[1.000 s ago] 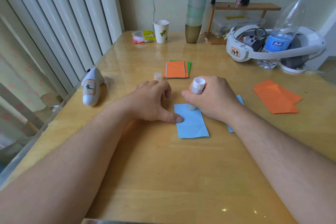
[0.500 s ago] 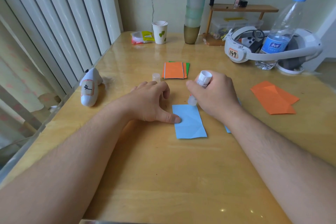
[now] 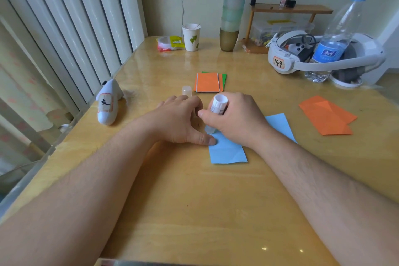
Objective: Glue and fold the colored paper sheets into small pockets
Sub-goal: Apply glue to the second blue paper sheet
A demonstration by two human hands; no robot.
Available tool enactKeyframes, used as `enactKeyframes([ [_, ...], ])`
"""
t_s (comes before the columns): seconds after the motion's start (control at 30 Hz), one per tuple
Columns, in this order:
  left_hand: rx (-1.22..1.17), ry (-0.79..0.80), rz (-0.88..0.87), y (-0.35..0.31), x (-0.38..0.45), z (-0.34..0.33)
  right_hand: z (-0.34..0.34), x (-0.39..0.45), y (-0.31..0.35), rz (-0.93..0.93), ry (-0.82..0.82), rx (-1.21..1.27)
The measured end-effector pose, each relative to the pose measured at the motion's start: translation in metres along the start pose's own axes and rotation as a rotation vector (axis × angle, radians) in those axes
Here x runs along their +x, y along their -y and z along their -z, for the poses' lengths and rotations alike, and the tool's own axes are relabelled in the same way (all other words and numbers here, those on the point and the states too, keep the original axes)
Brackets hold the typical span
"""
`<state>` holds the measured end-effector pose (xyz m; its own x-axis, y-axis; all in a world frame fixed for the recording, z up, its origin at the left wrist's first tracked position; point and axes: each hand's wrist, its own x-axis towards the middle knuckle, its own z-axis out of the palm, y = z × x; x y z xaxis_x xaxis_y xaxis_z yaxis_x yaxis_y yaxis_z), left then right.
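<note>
Blue paper [image 3: 226,151] lies mid-surface, pinned by my left hand's [image 3: 179,119] thumb; my right hand [image 3: 235,117] grips the glue stick [image 3: 218,106] at its far-left corner. Gluing now; folding likely follows.

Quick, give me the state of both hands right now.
Left hand: open, thumb pressing the blue paper flat on the table.
Right hand: closed round the glue stick, its tip down on the blue paper.
</note>
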<state>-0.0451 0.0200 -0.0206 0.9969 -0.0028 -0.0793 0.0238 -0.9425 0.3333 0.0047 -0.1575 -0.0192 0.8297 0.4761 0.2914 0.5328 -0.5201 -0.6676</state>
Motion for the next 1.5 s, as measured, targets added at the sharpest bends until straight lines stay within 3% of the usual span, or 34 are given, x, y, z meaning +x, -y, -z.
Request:
enactKeyframes([
  [0.6, -0.015, 0.006, -0.008, 0.005, 0.001, -0.001, 0.030, -0.004, -0.023, -0.082, -0.006, -0.082],
  [0.83, -0.019, -0.009, 0.010, 0.001, -0.003, -0.002, 0.031, -0.003, -0.022, -0.148, -0.155, 0.048],
  [1.03, 0.024, -0.014, 0.031, -0.005, -0.009, -0.003, 0.009, -0.009, -0.003, -0.061, -0.023, 0.070],
  [1.27, 0.035, 0.003, 0.021, -0.006, -0.011, -0.001, 0.003, -0.008, 0.001, -0.006, 0.015, 0.026],
  [1.5, -0.022, -0.039, -0.072, -0.001, -0.010, -0.004, 0.021, -0.010, -0.009, -0.062, 0.034, -0.053],
])
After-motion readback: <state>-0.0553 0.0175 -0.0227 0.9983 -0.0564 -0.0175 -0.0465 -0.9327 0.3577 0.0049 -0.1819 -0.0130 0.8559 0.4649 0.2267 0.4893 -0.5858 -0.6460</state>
